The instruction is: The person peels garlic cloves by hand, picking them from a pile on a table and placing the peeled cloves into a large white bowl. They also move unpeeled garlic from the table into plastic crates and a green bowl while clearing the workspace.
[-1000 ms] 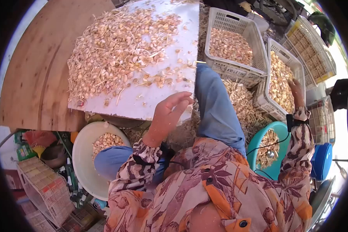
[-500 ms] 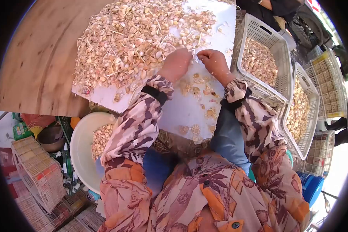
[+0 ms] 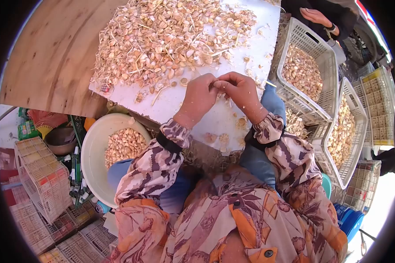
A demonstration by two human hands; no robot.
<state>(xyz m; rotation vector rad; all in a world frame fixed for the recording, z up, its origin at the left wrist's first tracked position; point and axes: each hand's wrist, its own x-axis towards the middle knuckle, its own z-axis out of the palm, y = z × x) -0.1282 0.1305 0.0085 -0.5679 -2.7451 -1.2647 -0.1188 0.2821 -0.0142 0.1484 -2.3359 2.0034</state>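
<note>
Wooden table (image 3: 52,65) filled the upper left, with a white board (image 3: 215,118) lying over its near edge. Garlic cloves (image 3: 162,35) with dry stalks were heaped across the board's far half. Two white crates (image 3: 320,105) of cloves stood at the right, and a cream bowl (image 3: 94,153) of cloves sat low on the left. Left hand (image 3: 197,98) and right hand (image 3: 241,92) met above the board, fingertips pinched together on one small clove (image 3: 216,83), mostly hidden between them.

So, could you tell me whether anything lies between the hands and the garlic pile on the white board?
Nothing visible does: left hand and right hand meet over bare white board, just short of the garlic pile.
</note>
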